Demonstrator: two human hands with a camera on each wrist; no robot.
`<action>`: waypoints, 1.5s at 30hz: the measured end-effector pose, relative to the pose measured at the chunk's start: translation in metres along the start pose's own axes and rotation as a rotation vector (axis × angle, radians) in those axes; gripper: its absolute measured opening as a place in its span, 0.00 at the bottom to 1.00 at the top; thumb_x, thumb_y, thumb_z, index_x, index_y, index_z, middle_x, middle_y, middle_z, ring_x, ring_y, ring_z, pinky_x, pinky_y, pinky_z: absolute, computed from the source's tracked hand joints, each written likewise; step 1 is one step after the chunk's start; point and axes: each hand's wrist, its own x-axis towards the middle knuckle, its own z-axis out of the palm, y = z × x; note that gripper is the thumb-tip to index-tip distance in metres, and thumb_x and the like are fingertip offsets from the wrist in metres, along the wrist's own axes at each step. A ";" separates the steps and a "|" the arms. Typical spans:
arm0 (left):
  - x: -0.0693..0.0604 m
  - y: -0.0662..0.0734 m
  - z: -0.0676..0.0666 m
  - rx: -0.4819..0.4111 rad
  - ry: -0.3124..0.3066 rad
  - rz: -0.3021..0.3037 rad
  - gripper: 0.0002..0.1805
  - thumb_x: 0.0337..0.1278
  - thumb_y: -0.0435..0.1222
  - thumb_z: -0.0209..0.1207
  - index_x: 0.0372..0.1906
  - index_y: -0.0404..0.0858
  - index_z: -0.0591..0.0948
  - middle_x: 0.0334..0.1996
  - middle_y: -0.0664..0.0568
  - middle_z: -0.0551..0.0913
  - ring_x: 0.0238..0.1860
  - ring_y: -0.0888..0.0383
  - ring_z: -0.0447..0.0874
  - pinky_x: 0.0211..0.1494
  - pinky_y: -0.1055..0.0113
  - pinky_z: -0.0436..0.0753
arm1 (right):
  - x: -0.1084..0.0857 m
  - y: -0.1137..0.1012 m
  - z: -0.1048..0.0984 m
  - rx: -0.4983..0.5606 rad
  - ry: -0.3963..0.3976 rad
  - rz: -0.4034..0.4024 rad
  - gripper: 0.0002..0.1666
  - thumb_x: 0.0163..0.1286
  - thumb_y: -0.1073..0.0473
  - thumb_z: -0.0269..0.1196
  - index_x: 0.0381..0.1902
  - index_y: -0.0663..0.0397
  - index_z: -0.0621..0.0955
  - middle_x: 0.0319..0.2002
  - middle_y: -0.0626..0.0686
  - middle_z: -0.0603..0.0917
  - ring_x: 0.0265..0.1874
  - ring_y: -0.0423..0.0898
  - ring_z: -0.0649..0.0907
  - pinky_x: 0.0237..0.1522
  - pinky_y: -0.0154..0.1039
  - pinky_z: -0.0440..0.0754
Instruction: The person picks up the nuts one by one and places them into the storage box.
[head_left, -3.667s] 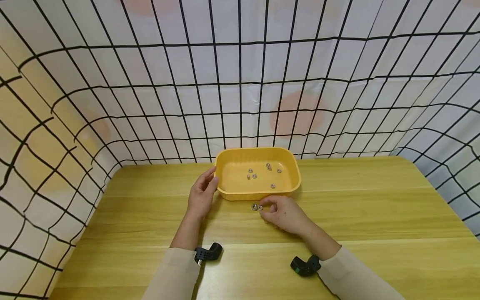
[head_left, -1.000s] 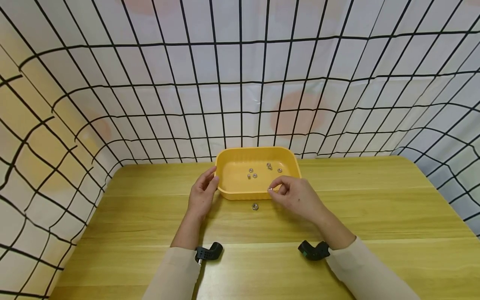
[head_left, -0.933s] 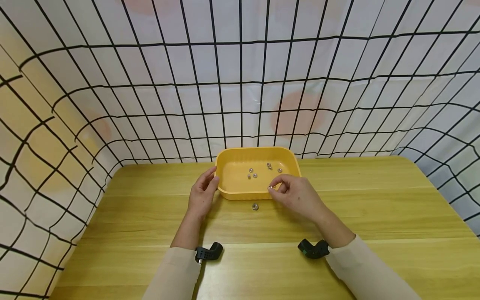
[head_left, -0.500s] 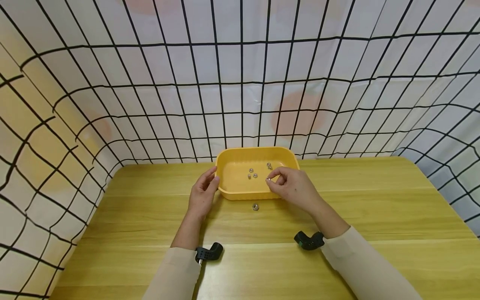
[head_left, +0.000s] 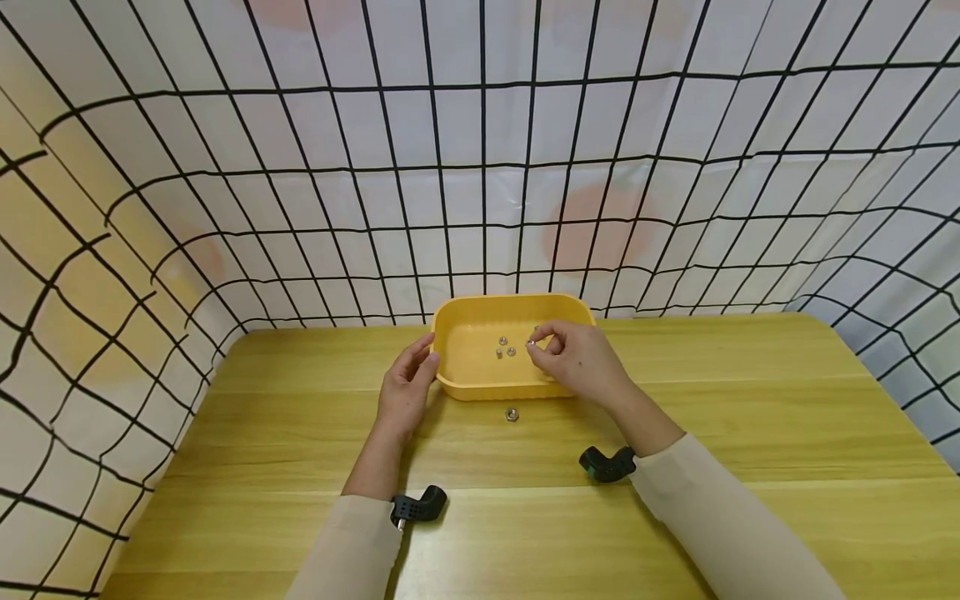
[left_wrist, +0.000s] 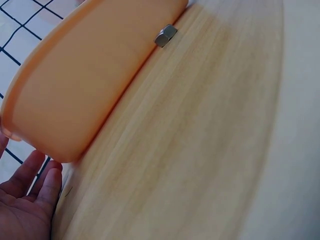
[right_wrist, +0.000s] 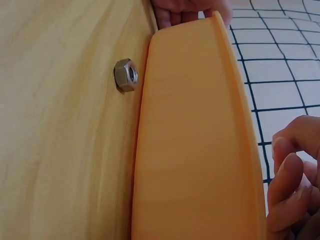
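A yellow plastic tray [head_left: 480,390] stands on the table near the back. My left hand [head_left: 405,390] rests against its left end, fingers fairly straight, touching the outer wall and rim. Over the tray's right half, my right hand [head_left: 577,354] pinches a small nut [head_left: 531,343] between thumb and index finger. Several small metal nuts lie inside, such as one nut [head_left: 503,341] left of the hand; others are hidden behind it. In front of the tray a larger hex nut [head_left: 512,414] sits on the table, close to the front wall in both wrist views.
The wooden tabletop [head_left: 750,400] extends to both sides and in front of the tray. A black wire grid [head_left: 517,167] with pale cloth behind it rises at the back and sides. Each wrist wears a black camera [head_left: 607,464].
My right hand took the smaller of two nuts from the table, lifted it over the front rim and moved further into the tray. My left hand has stayed at the left end.
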 end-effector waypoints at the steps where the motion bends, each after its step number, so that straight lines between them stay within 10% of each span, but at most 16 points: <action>1: 0.000 0.000 0.000 -0.001 -0.001 -0.003 0.23 0.76 0.44 0.55 0.71 0.51 0.75 0.69 0.42 0.76 0.69 0.48 0.75 0.71 0.50 0.77 | 0.002 0.000 0.000 0.002 -0.004 -0.003 0.10 0.71 0.50 0.66 0.44 0.49 0.84 0.23 0.50 0.84 0.16 0.44 0.75 0.17 0.32 0.66; 22: 0.000 0.002 0.000 0.006 0.006 -0.020 0.22 0.76 0.45 0.56 0.70 0.55 0.77 0.67 0.45 0.78 0.68 0.49 0.76 0.71 0.52 0.77 | 0.031 0.003 0.009 -0.021 -0.038 0.043 0.12 0.74 0.49 0.63 0.48 0.49 0.82 0.30 0.60 0.87 0.18 0.56 0.83 0.16 0.34 0.67; 45: 0.000 0.001 0.001 -0.006 0.009 -0.016 0.22 0.75 0.44 0.56 0.70 0.54 0.77 0.65 0.45 0.79 0.66 0.50 0.77 0.70 0.52 0.78 | 0.045 0.014 0.016 -0.062 -0.003 0.085 0.12 0.72 0.49 0.65 0.46 0.48 0.84 0.30 0.50 0.86 0.20 0.44 0.78 0.23 0.35 0.74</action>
